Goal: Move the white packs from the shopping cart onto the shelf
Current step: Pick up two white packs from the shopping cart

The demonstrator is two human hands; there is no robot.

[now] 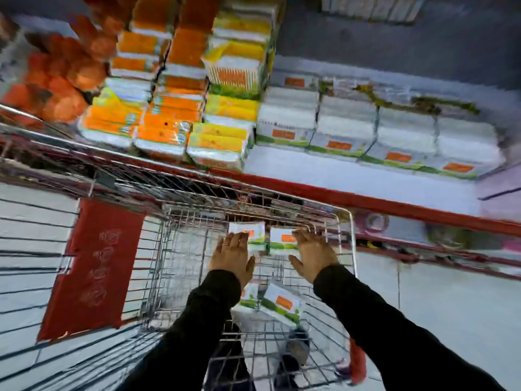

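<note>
Head view: two open, empty hands (231,256) (313,253) above four white packs (284,240) in cart (349,249).

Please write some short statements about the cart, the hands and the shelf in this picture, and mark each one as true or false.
1. Both hands reach into the shopping cart. True.
2. The left hand rests on a white pack at the far end of the cart. True.
3. The right hand is holding the cart's handle. False: it is down in the cart at a second white pack.
4. The cart holds only two packs. False: more white packs lie nearer the person.
5. White packs with orange labels already stand on the shelf. True.
</note>
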